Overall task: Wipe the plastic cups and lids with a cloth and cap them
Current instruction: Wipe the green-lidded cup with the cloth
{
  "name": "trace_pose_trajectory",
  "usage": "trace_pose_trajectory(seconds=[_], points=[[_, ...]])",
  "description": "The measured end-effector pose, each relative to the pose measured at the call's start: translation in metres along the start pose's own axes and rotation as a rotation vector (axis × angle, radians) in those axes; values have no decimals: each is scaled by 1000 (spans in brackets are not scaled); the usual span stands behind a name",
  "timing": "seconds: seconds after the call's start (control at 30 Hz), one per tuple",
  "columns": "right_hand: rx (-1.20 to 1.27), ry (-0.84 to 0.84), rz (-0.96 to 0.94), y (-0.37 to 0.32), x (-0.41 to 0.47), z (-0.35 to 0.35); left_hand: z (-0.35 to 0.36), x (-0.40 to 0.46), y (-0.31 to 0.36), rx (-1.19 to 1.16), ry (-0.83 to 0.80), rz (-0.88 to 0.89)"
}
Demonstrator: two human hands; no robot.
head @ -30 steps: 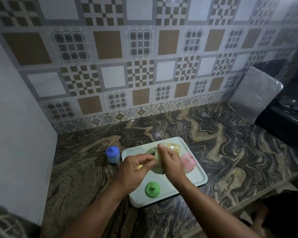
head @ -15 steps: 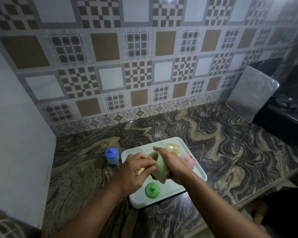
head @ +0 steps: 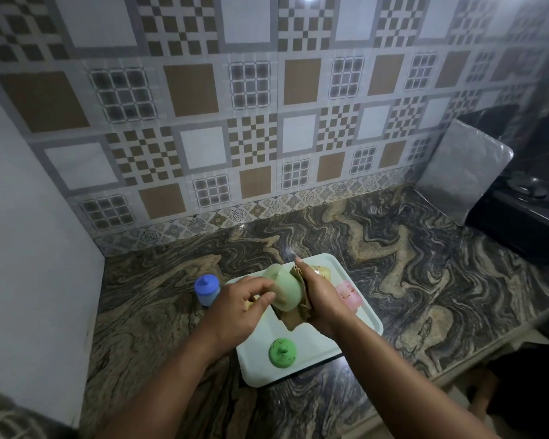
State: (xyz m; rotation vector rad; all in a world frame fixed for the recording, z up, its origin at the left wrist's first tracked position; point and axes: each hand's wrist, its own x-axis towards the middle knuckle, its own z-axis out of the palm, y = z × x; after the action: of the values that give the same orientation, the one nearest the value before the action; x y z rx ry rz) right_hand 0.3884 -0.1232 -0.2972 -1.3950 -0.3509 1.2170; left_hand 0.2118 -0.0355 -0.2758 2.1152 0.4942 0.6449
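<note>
Two hands met over the back half of a pale tray [head: 355,343] that lay on the marbled counter [head: 425,264], toward its front edge. The left hand [head: 235,312] held a light green cup [head: 284,293], its fingers curled round the cup's near side, the cup tipped with its mouth pointing toward the tiled wall [head: 267,106]. The right hand [head: 322,299] pressed a brown cloth [head: 295,315] against the cup's right side, fingers laid fairly straight along it and thumb tucked in, so the cloth was pinched between palm and cup and its loose end hung down to the tray.

On the tray's front part sat a green lid [head: 282,352] with a knob on top. Behind the right hand, a pink cup [head: 349,294] and a yellowish cup [head: 322,271] lay on the tray's back right part, both partly hidden. Off the tray, just beside its back left corner, a blue capped cup [head: 207,289] stood upright on the counter. Leaning at the counter's right end was a grey sheet [head: 466,172], with a dark stove [head: 526,213] beside it.
</note>
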Motion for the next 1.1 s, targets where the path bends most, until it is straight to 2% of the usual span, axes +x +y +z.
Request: trace_pose_trajectory(seconds=[0.07,0.17,0.23,0.33,0.47,0.57,0.7,0.73,0.8,0.83,0.87,0.97,1.0,1.03,1.07,1.1], points=[[81,158,-77,-3,-1,0,-6,2,1,-2,6,-25],[338,160,-132,-10,-4,4,-8,0,-2,3,-11,-83],[389,259,-206,-13,-8,9,-5,-3,-5,28,-24,-122],[95,274,-462,-7,-18,20,-1,-3,-5,37,-16,-135],[-395,90,-827,23,-19,19,-1,2,1,-4,-39,-73],[-587,178,-963,34,-15,13,-3,0,1,-56,-53,-64],[-570,263,-986,35,-18,13,-1,-4,4,-124,-48,-28],[-502,246,-907,32,-17,14,1,-5,3,-105,-31,-17],[-274,194,-548,20,-13,16,3,-7,1,-57,12,-24],[-244,170,-429,17,-13,15,4,-7,1,-47,24,-46],[-278,160,-444,18,-14,13,4,-8,0,-45,25,-71],[-619,223,-971,34,-22,4,2,-7,-1,-58,7,-102],[-673,199,-1065,38,-25,4,1,-6,1,-63,-15,-85],[-647,177,-1084,39,-28,7,1,-6,3,-53,-45,-54],[-568,168,-1026,45,-24,9,2,-5,4,-33,-83,-20],[-472,175,-891,44,-22,11,2,-6,5,-6,-118,6]])
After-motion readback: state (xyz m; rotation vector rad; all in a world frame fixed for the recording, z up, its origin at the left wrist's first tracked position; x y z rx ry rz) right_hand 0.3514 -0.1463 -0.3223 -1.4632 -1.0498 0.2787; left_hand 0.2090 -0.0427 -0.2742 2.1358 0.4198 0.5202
